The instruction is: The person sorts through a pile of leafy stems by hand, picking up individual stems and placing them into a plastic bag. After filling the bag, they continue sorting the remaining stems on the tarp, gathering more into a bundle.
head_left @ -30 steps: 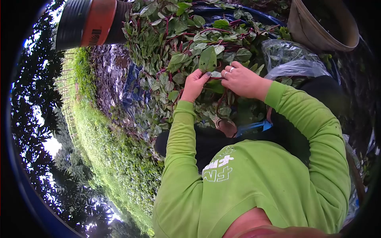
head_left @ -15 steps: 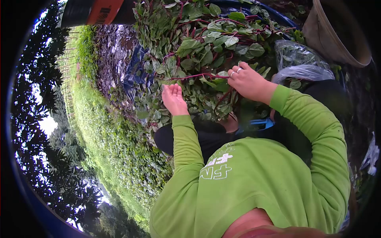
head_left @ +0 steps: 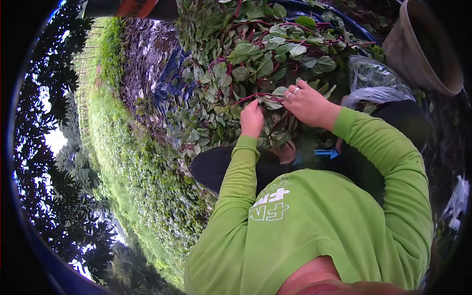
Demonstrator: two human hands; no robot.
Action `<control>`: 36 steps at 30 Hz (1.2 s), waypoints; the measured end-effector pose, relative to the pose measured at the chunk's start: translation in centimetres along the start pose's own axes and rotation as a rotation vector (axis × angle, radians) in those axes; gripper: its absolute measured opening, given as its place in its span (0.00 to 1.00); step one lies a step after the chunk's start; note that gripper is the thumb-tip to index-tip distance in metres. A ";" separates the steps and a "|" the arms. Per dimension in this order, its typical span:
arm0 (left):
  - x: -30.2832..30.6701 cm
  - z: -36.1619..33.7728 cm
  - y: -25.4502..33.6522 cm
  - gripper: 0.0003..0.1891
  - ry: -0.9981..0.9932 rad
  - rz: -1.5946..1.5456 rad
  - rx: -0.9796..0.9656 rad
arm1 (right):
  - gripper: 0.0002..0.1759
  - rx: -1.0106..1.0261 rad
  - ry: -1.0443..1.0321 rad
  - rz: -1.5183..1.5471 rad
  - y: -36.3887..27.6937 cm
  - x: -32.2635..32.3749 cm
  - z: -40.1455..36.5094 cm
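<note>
A Malabar spinach stem (head_left: pixel 246 99), red with green leaves, stretches leftward from my right hand (head_left: pixel 312 104). Two rings show on that hand, and its fingers are closed around the stem's right end. My left hand (head_left: pixel 251 119) is closed just below the same stem, fingertips pinched against it beside a leaf; exactly what lies between them is partly hidden. Beyond both hands spreads a large heap of the same leafy red stems (head_left: pixel 265 66).
A clear plastic bag (head_left: pixel 376 81) of greens lies right of my right hand. Beside it a brown bucket (head_left: pixel 393 46) is tipped over. Blue sheeting (head_left: pixel 169 81) shows at the left, and a dark container with an orange label (head_left: pixel 137 7) at the top. My crossed legs (head_left: pixel 216 167) are below.
My left hand has moved right along the stem toward my right hand, and its open fingers have closed. My right hand keeps its hold. The view has shifted slightly.
</note>
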State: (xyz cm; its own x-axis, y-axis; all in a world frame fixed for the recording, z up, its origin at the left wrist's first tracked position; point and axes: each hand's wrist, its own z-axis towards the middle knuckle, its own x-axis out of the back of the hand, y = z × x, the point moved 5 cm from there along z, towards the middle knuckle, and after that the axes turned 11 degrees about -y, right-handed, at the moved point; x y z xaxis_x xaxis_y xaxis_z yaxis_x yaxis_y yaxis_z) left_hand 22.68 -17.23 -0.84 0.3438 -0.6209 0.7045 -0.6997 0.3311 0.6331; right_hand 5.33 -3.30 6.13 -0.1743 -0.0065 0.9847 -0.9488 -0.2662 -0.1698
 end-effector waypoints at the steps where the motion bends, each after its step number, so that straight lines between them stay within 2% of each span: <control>1: 1.1 -0.2 -1.6 0.12 0.065 0.196 -0.009 | 0.07 -0.012 -0.012 -0.010 0.0 0.2 0.0; 2: 2.3 -0.6 -3.3 0.14 0.127 0.391 -0.015 | 0.07 -0.026 -0.026 -0.018 0.0 0.3 0.0; 4: 6.1 -1.0 -8.5 0.22 0.072 0.284 0.326 | 0.07 0.018 0.017 -0.031 0.0 0.7 0.0; 6: 11.0 -3.3 -7.8 0.28 0.090 0.474 0.449 | 0.07 0.039 0.038 -0.039 -0.2 0.8 -0.2; 8: 13.7 -4.5 -4.4 0.25 0.102 0.691 0.530 | 0.07 0.041 0.044 -0.052 -0.4 0.6 -0.3; 10: 12.3 -3.4 -0.2 0.21 0.299 0.664 0.026 | 0.07 0.038 0.064 -0.047 -0.5 0.0 -0.3; 12: 6.7 -2.1 5.8 0.18 0.113 0.500 -0.395 | 0.07 0.042 0.067 -0.027 -0.5 -0.2 -0.3; 13: 3.4 -1.9 7.1 0.19 -0.041 0.346 -0.484 | 0.07 0.028 0.045 -0.011 -0.4 0.0 -0.2; 14: 0.4 -0.8 6.6 0.18 -0.235 0.258 -0.435 | 0.07 -0.022 0.064 0.025 0.0 0.3 -0.5; 15: -2.4 0.8 4.0 0.15 -0.327 0.132 -0.368 | 0.08 -0.073 0.085 0.061 0.2 0.8 -0.8; 16: -5.1 1.9 1.3 0.11 -0.347 -0.399 -0.123 | 0.09 -0.127 0.106 0.094 0.7 1.1 -1.1; 18: -7.2 4.9 3.2 0.12 -0.597 -0.644 -0.182 | 0.10 -0.264 0.074 0.129 2.5 0.3 -2.2; 20: -5.3 7.7 7.3 0.17 -0.564 0.082 0.026 | 0.08 -0.340 0.080 0.178 3.6 -0.5 -2.8; 21: -3.4 8.1 12.0 0.22 -0.476 0.181 -0.108 | 0.09 -0.313 0.009 0.186 4.1 -1.2 -2.8; 22: -3.5 11.6 12.7 0.20 -0.242 0.290 -0.455 | 0.09 -0.339 -0.006 0.207 4.8 -1.2 -3.1; 24: -3.0 16.7 17.9 0.17 -0.072 0.332 -0.706 | 0.08 -0.398 -0.038 0.253 5.5 -1.3 -3.8; 26: -4.3 21.7 21.4 0.17 -0.001 0.463 -0.806 | 0.08 -0.401 -0.047 0.218 6.0 -1.7 -4.1; 28: -7.3 27.9 20.6 0.15 -0.014 0.594 -0.864 | 0.08 -0.396 -0.100 0.193 6.5 -1.9 -4.3; 30: -8.7 29.6 20.3 0.13 -0.114 0.855 -0.704 | 0.08 -0.386 -0.182 0.185 6.9 -2.0 -3.8; 31: -8.6 30.2 20.4 0.12 -0.109 0.826 -0.684 | 0.08 -0.381 -0.165 0.193 7.2 -1.9 -3.6; 33: -8.0 30.8 20.1 0.12 -0.096 0.768 -0.635 | 0.09 -0.427 -0.006 0.168 8.0 -1.5 -3.6; 36: -5.2 27.2 21.0 0.10 -0.072 0.528 -0.732 | 0.10 -0.475 0.187 0.204 9.4 -0.1 -3.9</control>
State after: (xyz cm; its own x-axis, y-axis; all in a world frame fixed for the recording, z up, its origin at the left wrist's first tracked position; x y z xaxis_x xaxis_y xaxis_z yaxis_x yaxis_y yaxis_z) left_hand -10.84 -26.34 0.07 0.0338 -0.2950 0.9549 -0.1738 0.9391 0.2963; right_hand -4.61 -2.02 4.23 -0.3701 0.1700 0.9133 -0.8977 0.1874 -0.3987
